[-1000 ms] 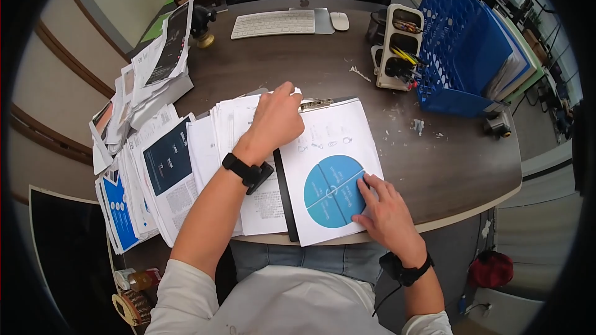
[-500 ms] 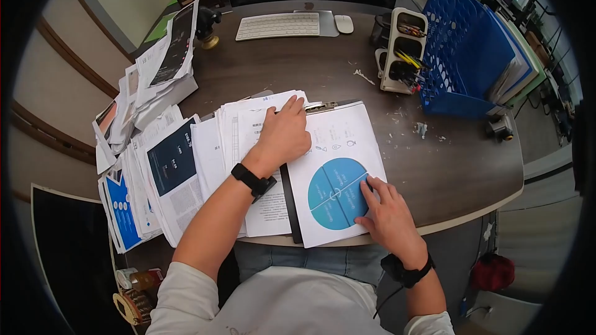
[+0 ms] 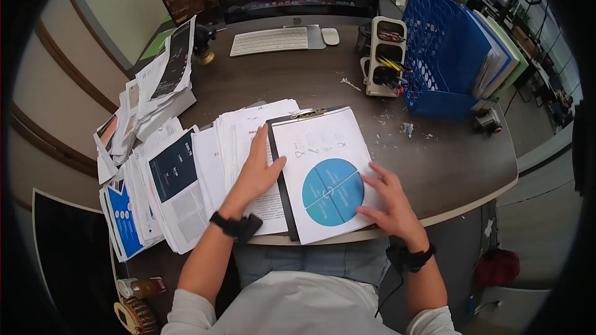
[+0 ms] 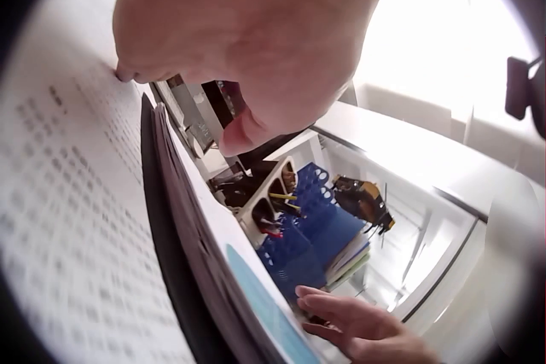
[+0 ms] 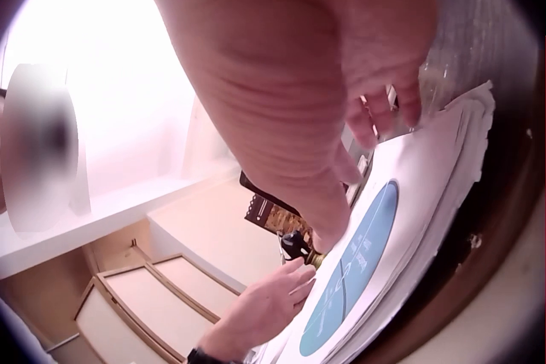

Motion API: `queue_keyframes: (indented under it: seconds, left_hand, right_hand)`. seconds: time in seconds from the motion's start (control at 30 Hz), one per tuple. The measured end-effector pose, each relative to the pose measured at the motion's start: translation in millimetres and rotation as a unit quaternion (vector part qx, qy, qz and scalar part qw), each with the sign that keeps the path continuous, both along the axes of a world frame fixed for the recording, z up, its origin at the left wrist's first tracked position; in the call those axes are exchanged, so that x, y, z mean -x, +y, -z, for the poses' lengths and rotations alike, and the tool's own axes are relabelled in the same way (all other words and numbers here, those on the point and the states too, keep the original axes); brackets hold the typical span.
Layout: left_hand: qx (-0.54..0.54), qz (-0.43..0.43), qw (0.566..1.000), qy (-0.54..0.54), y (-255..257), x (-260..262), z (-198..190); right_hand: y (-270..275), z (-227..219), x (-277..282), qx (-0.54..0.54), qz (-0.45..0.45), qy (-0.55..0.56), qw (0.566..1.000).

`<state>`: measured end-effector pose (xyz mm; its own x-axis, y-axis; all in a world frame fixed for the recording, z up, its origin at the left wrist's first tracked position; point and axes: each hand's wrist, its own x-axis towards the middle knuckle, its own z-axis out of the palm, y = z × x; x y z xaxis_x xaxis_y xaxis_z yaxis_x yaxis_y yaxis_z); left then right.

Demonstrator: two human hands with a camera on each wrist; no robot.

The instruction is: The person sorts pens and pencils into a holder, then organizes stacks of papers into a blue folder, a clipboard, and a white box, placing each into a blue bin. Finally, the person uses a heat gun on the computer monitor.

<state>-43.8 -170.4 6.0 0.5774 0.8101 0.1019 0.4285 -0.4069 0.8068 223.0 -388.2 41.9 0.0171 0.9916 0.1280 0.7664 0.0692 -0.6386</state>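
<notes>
A black clipboard (image 3: 287, 208) lies near the front edge of the desk, its metal clip (image 3: 308, 114) at the far end. On it is a stack of white paper (image 3: 292, 177); the top sheet carries a blue four-part circle (image 3: 333, 192). My left hand (image 3: 256, 170) is along the clipboard's left edge, fingers straight and pointing away from me, thumb spread toward the sheet. At the opposite side my right hand (image 3: 394, 205) has its fingers spread by the stack's right edge. In the right wrist view, the right fingers (image 5: 408, 104) reach past the paper's far side.
Printed sheets (image 3: 264, 223) lie left of and beside the clipboard, with a taller paper pile (image 3: 164, 90) farther left. A keyboard (image 3: 269, 41) and mouse (image 3: 330, 36) sit at the back. A pen organizer (image 3: 386, 56) and blue file rack (image 3: 434, 56) stand on the right. White scraps (image 3: 406, 129) dot the desk.
My left hand has left the clip end, coming down and left to the clipboard's left edge with its fingers straightened. The right fingers have eased off the blue circle toward the paper's edge.
</notes>
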Motion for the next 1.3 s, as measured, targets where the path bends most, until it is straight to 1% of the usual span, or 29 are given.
queue_keyframes:
  seconds: [0.03, 0.07, 0.1, 0.13, 0.17, 0.2, 0.23, 0.27, 0.3, 0.33, 0.37, 0.43, 0.5, 0.53, 0.57, 0.63, 0.7, 0.77, 0.83, 0.9, 0.93, 0.97, 1.0, 1.03, 1.1, 1.13, 1.17, 1.23, 1.3]
  left_hand:
    - [-0.001, 0.002, 1.0, 0.002, -14, 3, -8]
    - [0.133, -0.029, 0.984, -0.116, -31, 3, -17]
    - [0.264, -0.061, 0.935, -0.229, -42, 4, -20]
    - [0.317, -0.098, 0.908, -0.256, -45, 7, -14]
    - [0.322, -0.097, 0.907, -0.254, -46, 8, -15]
    - [0.369, -0.123, 0.863, -0.321, -46, 8, -18]
    - [0.413, -0.149, 0.811, -0.386, -44, 8, -20]
    - [0.398, -0.145, 0.825, -0.375, -38, 9, -16]
    - [0.404, -0.145, 0.821, -0.378, -29, 12, -15]
    - [0.452, -0.156, 0.795, -0.373, -18, 14, -14]
    - [0.499, -0.166, 0.767, -0.367, -9, 17, -14]
    - [0.51, -0.165, 0.764, -0.358, -2, 16, -14]
    - [0.588, 0.027, 0.758, -0.281, -6, 6, -29]
    - [0.548, 0.003, 0.784, -0.291, -23, -13, -35]
    - [0.472, -0.002, 0.839, -0.271, -31, -27, -31]
    - [0.433, -0.019, 0.858, -0.274, -43, -42, -34]
    - [0.406, 0.01, 0.863, -0.301, -54, -44, -45]
    - [0.381, 0.034, 0.866, -0.321, -57, -45, -60]
    - [0.192, 0.094, 0.935, -0.284, -62, -42, -77]
    - [0.061, 0.122, 0.964, -0.229, -67, -40, -104]
    - [-0.006, 0.169, 0.95, -0.263, -64, -45, -112]
    - [-0.076, 0.214, 0.928, -0.296, -61, -51, -118]
    - [-0.042, 0.216, 0.922, -0.318, -59, -55, -114]
    - [-0.047, 0.218, 0.921, -0.321, -57, -57, -107]
    - [-0.031, 0.131, 0.952, -0.276, -63, -59, -89]
    - [0.008, 0.115, 0.965, -0.234, -64, -57, -86]
    - [0.007, 0.121, 0.963, -0.239, -64, -57, -79]
    - [0.015, 0.063, 0.947, -0.316, -57, -59, -61]
    - [0.017, 0.088, 0.934, -0.345, -49, -56, -64]
  right_hand:
    - [0, 0, -2, -0.024, 0.044, 0.012, 0.999]
    - [0, 1, -2, -0.045, 0.086, 0.023, 0.995]
    - [2, 8, 0, -0.042, 0.087, 0.025, 0.995]
    - [6, 21, 2, -0.048, 0.103, 0.097, 0.989]
    - [9, 32, 4, -0.052, 0.12, 0.167, 0.977]
    - [12, 39, 7, -0.032, 0.097, 0.163, 0.981]
    - [13, 48, 7, -0.026, 0.1, 0.161, 0.981]
    - [14, 56, 4, -0.048, 0.105, 0.225, 0.968]
    - [15, 58, 4, -0.071, 0.108, 0.287, 0.949]
    - [15, 56, 7, -0.073, 0.121, 0.419, 0.897]
    - [12, 54, 3, -0.069, 0.121, 0.415, 0.899]
    - [10, 51, -5, -0.049, 0.146, 0.539, 0.828]
    - [11, 49, -4, -0.047, 0.145, 0.555, 0.818]
    - [11, 51, -3, -0.057, 0.134, 0.566, 0.811]
    - [11, 52, -3, -0.067, 0.124, 0.576, 0.805]
    - [9, 61, -4, -0.078, 0.126, 0.579, 0.802]
    - [14, 50, -4, -0.096, 0.126, 0.582, 0.798]
    - [12, 32, -2, -0.111, 0.14, 0.503, 0.845]
    - [16, 3, -1, -0.136, 0.144, 0.457, 0.867]
    - [19, -14, -3, -0.171, 0.177, 0.471, 0.847]
    - [26, -15, -12, -0.219, 0.133, 0.452, 0.855]
    - [25, -34, -11, -0.237, 0.119, 0.425, 0.865]
    - [25, -30, -17, -0.25, 0.124, 0.388, 0.878]
    - [27, -21, -23, -0.264, 0.129, 0.349, 0.89]
    - [26, -1, -16, -0.238, 0.184, 0.457, 0.837]
    - [24, 10, -18, -0.206, 0.192, 0.458, 0.843]
    - [20, 13, -18, -0.211, 0.195, 0.454, 0.844]
    - [17, 14, -19, -0.191, 0.145, 0.447, 0.862]
    - [14, 8, -21, -0.2, 0.144, 0.444, 0.861]
